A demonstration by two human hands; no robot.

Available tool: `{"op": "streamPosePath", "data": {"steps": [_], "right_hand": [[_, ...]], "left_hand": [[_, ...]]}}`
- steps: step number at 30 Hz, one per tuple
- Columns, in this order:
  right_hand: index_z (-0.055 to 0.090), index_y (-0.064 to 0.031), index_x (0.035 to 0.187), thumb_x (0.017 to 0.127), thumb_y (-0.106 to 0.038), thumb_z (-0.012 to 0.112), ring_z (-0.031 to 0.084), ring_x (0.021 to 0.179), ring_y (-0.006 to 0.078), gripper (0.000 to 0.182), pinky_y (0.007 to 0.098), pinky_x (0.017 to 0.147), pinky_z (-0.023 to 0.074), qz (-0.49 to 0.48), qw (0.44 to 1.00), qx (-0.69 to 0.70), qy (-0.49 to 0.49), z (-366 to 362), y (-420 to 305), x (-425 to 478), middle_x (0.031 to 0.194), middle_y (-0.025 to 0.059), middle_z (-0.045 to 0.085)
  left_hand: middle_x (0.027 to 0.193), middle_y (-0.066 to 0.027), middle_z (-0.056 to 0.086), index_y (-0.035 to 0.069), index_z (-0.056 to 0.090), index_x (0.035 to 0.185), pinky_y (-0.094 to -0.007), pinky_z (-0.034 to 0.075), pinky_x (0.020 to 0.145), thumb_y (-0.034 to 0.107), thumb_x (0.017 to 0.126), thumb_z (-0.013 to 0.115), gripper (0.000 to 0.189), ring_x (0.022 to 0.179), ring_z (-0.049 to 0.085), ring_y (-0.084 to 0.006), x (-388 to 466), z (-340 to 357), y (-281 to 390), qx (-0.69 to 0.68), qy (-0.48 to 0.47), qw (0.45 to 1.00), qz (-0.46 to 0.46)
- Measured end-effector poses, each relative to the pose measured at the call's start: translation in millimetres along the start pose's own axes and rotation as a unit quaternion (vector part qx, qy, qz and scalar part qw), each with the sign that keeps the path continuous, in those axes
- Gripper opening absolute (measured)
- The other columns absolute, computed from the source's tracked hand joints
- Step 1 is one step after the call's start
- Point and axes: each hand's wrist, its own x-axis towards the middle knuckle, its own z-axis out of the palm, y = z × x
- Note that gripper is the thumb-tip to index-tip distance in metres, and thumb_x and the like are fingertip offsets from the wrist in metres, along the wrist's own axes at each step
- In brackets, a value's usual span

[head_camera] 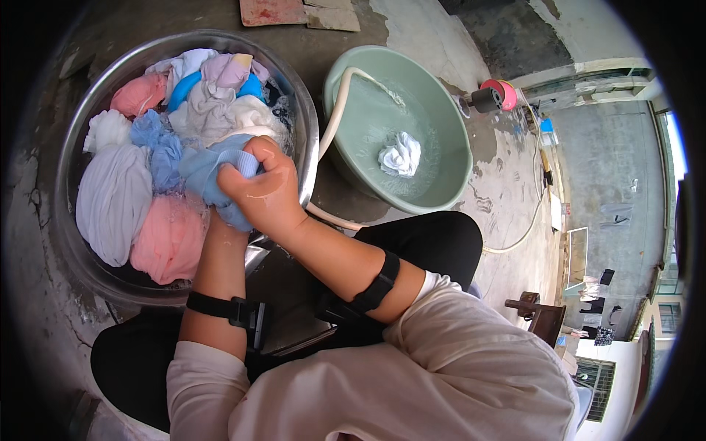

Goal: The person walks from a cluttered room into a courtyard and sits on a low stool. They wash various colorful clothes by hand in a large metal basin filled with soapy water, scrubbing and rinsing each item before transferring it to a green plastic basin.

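Note:
My right hand (pixel 267 187) is closed on a bunched, wet light-blue cloth (pixel 212 171) with a ribbed edge, over the right side of a steel basin (pixel 309 182). The same cloth covers most of my left hand (pixel 225 226); its wrist shows below, and its fingers are hidden. Around the cloth in the basin lie a grey-white cloth bundle (pixel 113 204), a salmon-pink bundle (pixel 168 240), a blue crumpled cloth (pixel 160 149), a smaller pink cloth (pixel 138 95), and several white, grey and lilac cloths (pixel 212 105), with suds at the right.
Right of the steel basin stands a green plastic basin (pixel 458 187) of water, with a white cloth (pixel 400 155) in it. A cream hose (pixel 339 105) runs over its rim. A pink container (pixel 504 95) and wooden furniture (pixel 546 320) stand farther right.

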Motion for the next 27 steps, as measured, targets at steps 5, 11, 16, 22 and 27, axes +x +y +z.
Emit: {"op": "streamPosePath", "data": {"steps": [5,11,16,22,27], "right_hand": [[0.042,-0.0001,0.057,0.061,-0.009,0.057,0.043,0.050,0.0275,0.017,0.0311,0.051,0.0397,-0.136,0.983,-0.121,-0.014,6,10,19,0.059,0.0161,0.044],[0.056,-0.0064,0.068,0.063,-0.023,0.055,0.054,0.070,0.0349,0.017,0.0401,0.062,0.0436,-0.007,0.961,-0.276,-0.012,-19,72,66,0.074,0.0153,0.055],[0.060,-0.0098,0.080,0.070,-0.035,0.055,0.055,0.083,0.0293,0.028,0.0375,0.072,0.0436,0.136,0.859,-0.485,-0.085,-92,121,82,0.090,0.0121,0.056],[0.055,-0.0205,0.104,0.070,-0.036,0.058,0.031,0.112,0.0340,0.038,0.0426,0.086,0.0354,0.085,0.762,-0.551,-0.331,-49,137,51,0.120,0.0124,0.037],[0.042,-0.0260,0.119,0.067,-0.021,0.058,0.015,0.121,0.0382,0.055,0.0481,0.092,0.0299,0.134,0.604,-0.579,-0.530,-15,180,21,0.134,0.0120,0.018]], "left_hand": [[0.099,-0.0053,0.049,0.005,0.045,0.103,-0.0272,0.041,0.079,0.026,0.086,0.035,0.029,0.092,0.049,-0.0154,-8,4,12,-0.057,0.186,0.981,-0.026],[0.106,-0.0063,0.050,0.004,0.045,0.109,-0.0307,0.044,0.078,0.027,0.079,0.046,0.038,0.093,0.051,-0.0171,-20,18,25,0.030,0.361,0.923,-0.128],[0.109,-0.0130,0.041,0.002,0.030,0.116,-0.0311,0.035,0.085,0.037,0.065,0.067,0.072,0.100,0.042,-0.0227,-23,21,15,0.338,0.419,0.835,-0.109],[0.125,-0.0250,0.021,0.006,0.011,0.129,-0.0384,0.034,0.090,0.027,0.064,0.065,0.087,0.109,0.036,-0.0365,-60,-56,-11,0.582,0.371,0.665,-0.286],[0.129,-0.0224,0.023,0.009,0.002,0.133,-0.0368,0.031,0.093,0.030,0.066,0.059,0.090,0.115,0.034,-0.0355,-61,-74,-33,0.653,0.220,0.600,-0.408]]}}
